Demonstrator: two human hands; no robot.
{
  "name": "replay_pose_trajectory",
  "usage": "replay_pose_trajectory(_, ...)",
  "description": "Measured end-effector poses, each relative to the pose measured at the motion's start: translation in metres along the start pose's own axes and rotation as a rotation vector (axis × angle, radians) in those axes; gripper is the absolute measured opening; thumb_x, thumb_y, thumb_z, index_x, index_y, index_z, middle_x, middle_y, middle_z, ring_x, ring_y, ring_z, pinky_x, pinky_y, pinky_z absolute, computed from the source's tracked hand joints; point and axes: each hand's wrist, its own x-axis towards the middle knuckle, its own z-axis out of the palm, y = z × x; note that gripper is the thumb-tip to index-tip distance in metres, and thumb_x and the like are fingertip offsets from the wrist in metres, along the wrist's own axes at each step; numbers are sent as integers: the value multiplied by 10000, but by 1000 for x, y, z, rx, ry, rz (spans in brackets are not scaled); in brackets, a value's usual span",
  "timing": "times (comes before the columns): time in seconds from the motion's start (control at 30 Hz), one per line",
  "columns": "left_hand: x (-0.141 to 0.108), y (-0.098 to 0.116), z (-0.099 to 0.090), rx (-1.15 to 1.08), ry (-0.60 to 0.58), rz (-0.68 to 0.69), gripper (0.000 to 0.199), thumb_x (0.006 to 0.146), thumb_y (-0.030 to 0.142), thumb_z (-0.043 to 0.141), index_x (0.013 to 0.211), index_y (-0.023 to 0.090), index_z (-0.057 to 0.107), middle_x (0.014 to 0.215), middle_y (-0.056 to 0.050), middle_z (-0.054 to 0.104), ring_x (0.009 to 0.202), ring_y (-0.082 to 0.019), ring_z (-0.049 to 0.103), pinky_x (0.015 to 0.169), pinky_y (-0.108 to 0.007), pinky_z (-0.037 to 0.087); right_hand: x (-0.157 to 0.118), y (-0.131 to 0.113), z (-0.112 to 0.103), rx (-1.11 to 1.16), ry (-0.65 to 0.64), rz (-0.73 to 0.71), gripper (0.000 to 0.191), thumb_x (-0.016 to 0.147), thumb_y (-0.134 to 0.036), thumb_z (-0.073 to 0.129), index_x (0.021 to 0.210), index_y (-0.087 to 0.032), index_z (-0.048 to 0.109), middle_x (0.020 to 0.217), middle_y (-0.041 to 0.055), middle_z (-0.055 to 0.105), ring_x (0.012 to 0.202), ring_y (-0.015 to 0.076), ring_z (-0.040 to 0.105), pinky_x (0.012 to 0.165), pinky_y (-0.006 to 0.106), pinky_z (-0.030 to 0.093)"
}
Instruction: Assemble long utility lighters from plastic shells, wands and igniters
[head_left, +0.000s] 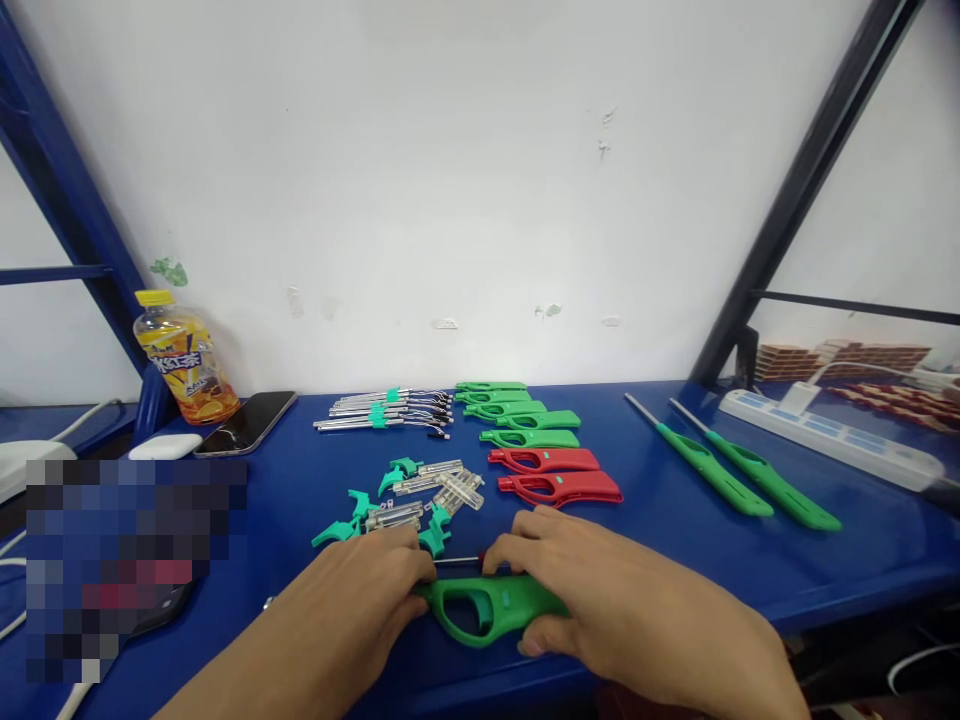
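A green lighter body [517, 603] with a trigger ring lies sideways near the front edge of the blue table. My left hand [382, 575] pinches its narrow nozzle end. Around the wide handle end, the fingers and thumb of my right hand [577, 580] are closed. Just behind it lies a thin screwdriver [457, 561], its dark handle partly under my right fingers. Beyond my left hand are teal triggers [335, 533] and clear fuel tanks [457, 490]. Farther back lie metal lighter tubes [375, 410] with wires, green lighter shells [529, 438] and red lighter shells [559, 488].
Two long green lighters [716, 470] with metal tubes lie at the right, beside a white power strip [832, 435]. At the left stand a tea bottle [187, 360], a phone [247, 422] and a white case [165, 447]. A white wall rises behind the table.
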Motion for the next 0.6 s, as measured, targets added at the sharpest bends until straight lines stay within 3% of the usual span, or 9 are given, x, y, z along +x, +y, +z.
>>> replay_pose_trajectory(0.6,-3,-3,4,-1,49,-25,284,955,113,552,1032,267,778,1134,-67,738,1021,-248,742,884,-323,536,7,1,-1,-6,19,-48,360,938,-203,851,1250,-264,681,1221,12,692,1093,244,676,870,331,462)
